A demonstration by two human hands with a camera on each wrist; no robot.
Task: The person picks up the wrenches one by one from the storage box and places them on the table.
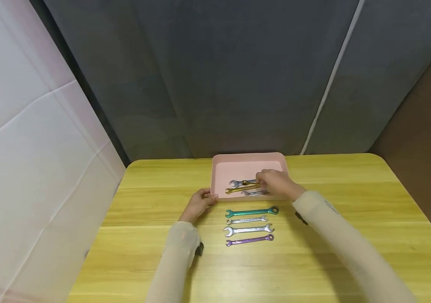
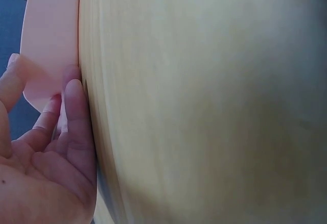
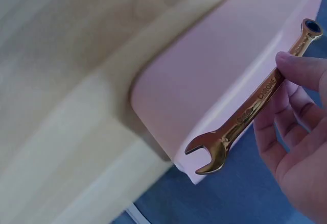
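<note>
Four wrenches are already lying in a row on the yellow surface [image 1: 352, 219]: a green wrench [image 1: 252, 211], a small silver wrench [image 1: 246, 220], a larger silver wrench [image 1: 248, 229] and a purple wrench [image 1: 250, 240]. The right hand [image 1: 276, 183] is reaching into the pink tray [image 1: 249, 159] and pinching the gold wrench [image 3: 254, 101] by its shaft. The left hand [image 1: 199, 204] is resting with relaxed fingers against the tray's near corner. Two silver wrenches [image 1: 242, 183] are lying in the tray, so roughly half the work looks done.
</note>
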